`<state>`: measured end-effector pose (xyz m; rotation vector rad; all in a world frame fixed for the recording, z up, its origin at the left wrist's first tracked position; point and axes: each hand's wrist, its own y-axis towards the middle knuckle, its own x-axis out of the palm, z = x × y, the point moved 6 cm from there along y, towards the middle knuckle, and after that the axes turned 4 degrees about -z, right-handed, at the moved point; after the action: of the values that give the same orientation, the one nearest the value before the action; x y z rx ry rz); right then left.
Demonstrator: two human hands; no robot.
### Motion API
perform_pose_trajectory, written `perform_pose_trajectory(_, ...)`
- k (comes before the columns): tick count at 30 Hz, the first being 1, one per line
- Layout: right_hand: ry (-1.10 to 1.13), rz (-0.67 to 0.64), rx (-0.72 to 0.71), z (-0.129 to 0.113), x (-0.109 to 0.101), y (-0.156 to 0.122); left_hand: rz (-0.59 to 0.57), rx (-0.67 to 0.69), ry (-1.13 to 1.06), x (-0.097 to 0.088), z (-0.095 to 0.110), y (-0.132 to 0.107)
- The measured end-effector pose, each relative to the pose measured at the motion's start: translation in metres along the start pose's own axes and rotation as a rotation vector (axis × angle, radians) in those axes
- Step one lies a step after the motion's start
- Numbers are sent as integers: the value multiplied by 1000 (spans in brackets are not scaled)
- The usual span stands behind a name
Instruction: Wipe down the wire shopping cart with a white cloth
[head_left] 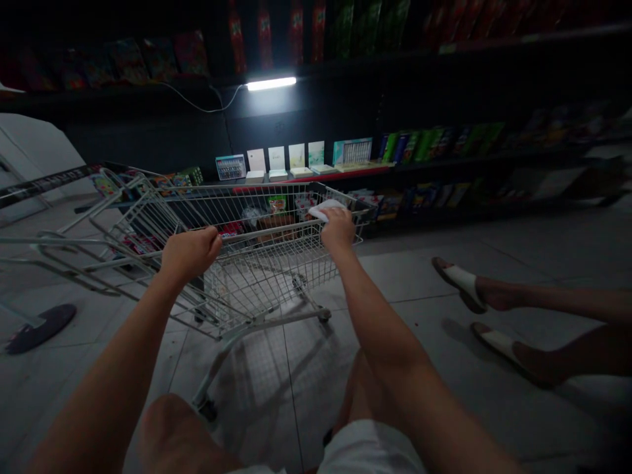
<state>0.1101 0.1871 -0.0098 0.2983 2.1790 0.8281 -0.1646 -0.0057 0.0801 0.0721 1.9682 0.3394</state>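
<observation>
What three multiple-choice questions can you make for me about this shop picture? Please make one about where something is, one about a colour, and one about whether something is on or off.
1. Where is the white cloth?
A. On the floor
B. Under the right hand, on the wire shopping cart
C. On a shelf

2. What colour are the straps of the sandals at the right?
A. White
B. Red
C. Green

3. What state is the tube lamp in?
A. Dark
B. Lying on the floor
C. Lit

Answers:
1. B, because the cloth pokes out under that hand at the cart's rail.
2. A, because pale white bands cross both feet.
3. C, because it glows bright white high up in the dim shop.
</observation>
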Motion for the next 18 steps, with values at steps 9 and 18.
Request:
perform_pose_trajectory(9,80,-136,-371,-172,16,-70,-7,1,-18,7,-7,2)
perform_pose_trajectory(18,21,-219,-477,-184,30,-62,-23,-25,-42,15,-24,12)
